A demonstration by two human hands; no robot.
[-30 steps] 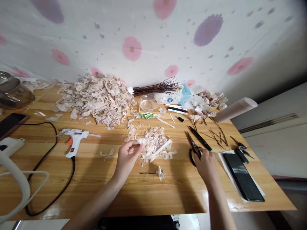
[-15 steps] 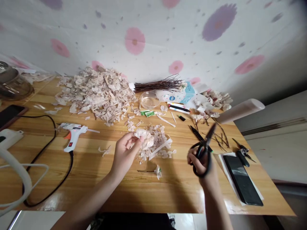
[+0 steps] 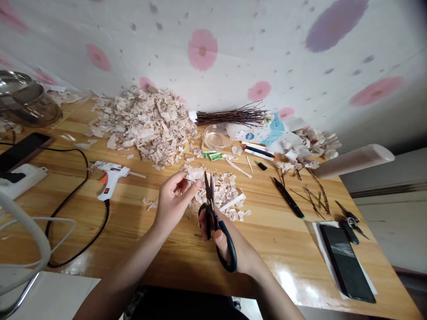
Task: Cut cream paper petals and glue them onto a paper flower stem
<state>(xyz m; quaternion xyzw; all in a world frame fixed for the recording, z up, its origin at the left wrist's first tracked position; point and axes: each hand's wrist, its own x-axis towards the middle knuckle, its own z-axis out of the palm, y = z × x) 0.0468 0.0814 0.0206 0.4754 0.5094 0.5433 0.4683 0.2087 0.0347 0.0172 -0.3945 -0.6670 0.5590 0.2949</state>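
Observation:
My left hand pinches a crumpled pale petal-like scrap between thumb and fingers. My right hand grips black-handled scissors through their loops, with the closed blades pointing up beside that scrap. Both hands are above a small heap of cream paper-like scraps on the wooden table. A thin white strip lies on the heap. The right hand hides most of a small stemmed flower piece on the table.
A large heap of scraps lies behind the hands. Around it are a hot glue gun, a bundle of dark twigs, a glass dish, a black marker, and a dark phone on white paper.
My right hand has carried the scissors from the table at the right to beside my left hand. The left hand has stayed on its scrap, and the view has shifted.

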